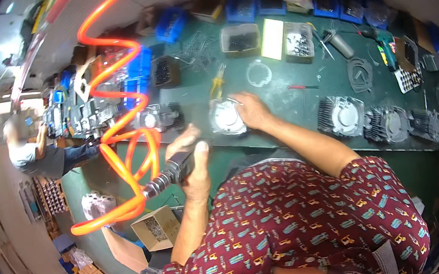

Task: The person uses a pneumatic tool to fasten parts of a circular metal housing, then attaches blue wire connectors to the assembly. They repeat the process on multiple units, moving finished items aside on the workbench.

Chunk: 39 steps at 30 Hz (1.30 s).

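My left hand (195,169) is wrapped round a dark air tool (164,181), whose rear end joins an orange coiled hose (126,200). The tool's front end is blurred and partly hidden by the hand. At the bench's near edge lies a grey metal housing (227,118) with a pale round face. My right hand (252,110) grips its right side, fingers curled over the rim. Just beyond the housing are yellow-handled pliers (217,87) and a thin ring-shaped gasket (259,74). Another finned housing (159,116) sits to the left.
Several finned housings (341,116) line the near right edge of the green bench (283,107). Parts bins (240,4) run along the back. A green power drill (386,47) lies right. The hose hangs across the left side. Another person (41,151) sits far left.
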Each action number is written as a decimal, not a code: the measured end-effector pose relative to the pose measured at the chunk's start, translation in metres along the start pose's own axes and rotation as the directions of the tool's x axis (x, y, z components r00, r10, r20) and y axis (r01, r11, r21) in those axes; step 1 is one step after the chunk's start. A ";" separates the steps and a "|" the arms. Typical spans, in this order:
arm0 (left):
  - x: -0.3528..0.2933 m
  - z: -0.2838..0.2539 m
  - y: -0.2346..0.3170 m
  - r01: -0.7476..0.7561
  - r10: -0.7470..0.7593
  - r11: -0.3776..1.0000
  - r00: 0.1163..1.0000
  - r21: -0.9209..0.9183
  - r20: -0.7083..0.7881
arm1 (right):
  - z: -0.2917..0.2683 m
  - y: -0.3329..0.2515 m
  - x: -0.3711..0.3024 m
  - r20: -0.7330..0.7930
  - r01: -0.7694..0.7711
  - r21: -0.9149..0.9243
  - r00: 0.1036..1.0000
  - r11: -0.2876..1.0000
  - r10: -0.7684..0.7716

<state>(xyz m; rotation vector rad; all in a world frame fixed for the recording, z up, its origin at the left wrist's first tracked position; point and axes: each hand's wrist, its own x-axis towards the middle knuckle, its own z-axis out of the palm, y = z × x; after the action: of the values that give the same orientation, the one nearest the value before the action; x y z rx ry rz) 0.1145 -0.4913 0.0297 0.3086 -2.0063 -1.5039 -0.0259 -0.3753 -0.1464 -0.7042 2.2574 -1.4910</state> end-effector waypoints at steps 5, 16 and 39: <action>0.035 -0.049 0.014 -0.176 0.173 0.982 0.984 -0.074 -0.049 | -0.003 0.008 0.003 0.065 0.020 -0.118 0.998 0.993 -0.012; 0.122 -0.196 -0.075 -0.119 0.095 0.989 0.968 -0.089 -0.233 | 0.119 -0.121 0.049 -0.042 0.065 0.040 0.997 0.997 -0.063; 0.159 -0.227 -0.144 -0.074 0.099 0.987 0.978 -0.141 0.185 | 0.216 -0.094 0.090 -0.057 0.050 -0.053 0.997 0.997 -0.053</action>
<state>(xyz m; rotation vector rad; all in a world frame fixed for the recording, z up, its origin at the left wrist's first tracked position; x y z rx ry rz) 0.0987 -0.8000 -0.0133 0.0211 -2.0236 -1.6562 0.0365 -0.6200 -0.1447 -0.7488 2.3454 -1.5005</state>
